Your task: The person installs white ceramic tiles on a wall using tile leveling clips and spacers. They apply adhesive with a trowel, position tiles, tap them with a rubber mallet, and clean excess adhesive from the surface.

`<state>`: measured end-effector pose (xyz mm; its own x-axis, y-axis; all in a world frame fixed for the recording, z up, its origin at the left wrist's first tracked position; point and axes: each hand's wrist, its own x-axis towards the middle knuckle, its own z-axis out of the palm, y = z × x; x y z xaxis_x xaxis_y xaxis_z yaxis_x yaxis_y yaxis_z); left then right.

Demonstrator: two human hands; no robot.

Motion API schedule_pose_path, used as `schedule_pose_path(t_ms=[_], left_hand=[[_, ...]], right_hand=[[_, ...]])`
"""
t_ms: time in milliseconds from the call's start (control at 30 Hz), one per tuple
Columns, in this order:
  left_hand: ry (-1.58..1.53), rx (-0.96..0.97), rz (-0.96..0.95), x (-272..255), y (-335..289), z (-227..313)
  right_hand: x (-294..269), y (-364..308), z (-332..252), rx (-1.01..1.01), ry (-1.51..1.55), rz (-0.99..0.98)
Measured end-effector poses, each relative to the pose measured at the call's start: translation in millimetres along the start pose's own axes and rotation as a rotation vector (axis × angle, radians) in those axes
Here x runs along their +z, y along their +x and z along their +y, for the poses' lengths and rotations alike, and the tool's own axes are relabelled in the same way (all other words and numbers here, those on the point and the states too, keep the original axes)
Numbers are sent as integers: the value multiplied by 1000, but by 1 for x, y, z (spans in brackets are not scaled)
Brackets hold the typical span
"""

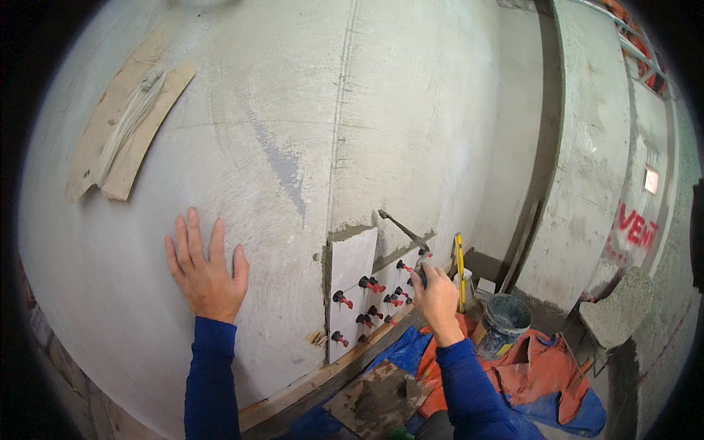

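My left hand (207, 282) rests with fingers spread, seemingly flat on the plastered wall (279, 191), and holds nothing. My right hand (438, 301) is closed around a slim metal hand tool (402, 229); its narrow shaft slants up and left to a small end near the wall, above the tiles. The exact kind of tool cannot be made out. Below it, a white wall tile (350, 268) and others beside it are set low on the wall. Several red-and-black tile levelling clips (370, 284) stick out along their joints. Grey mortar shows at the tile edges.
A mortar bucket (507, 315) and a yellow spirit level (460, 271) stand right of my right hand. Orange sheeting (539, 374) and a mortar-smeared board (378, 400) lie below. Torn cardboard (158, 110) hangs on the wall at upper left. A rough slab (617, 308) is at right.
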<state>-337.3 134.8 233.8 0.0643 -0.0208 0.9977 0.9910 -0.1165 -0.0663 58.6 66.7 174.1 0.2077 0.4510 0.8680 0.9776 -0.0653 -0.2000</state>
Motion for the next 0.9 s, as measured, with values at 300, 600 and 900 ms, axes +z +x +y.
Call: schedule_pose_path(t_ms=[300,600,900], left_hand=[[-17,17,-2,-2,-2,-5],[-22,18,10,2,-4,-5],[-29,14,1,-1,-4,-6]], right_hand=[[63,-39,-36,104,-36,122],[78,-65,-52,42,-103,70],[-18,-27,-17,-54,-272,-18]])
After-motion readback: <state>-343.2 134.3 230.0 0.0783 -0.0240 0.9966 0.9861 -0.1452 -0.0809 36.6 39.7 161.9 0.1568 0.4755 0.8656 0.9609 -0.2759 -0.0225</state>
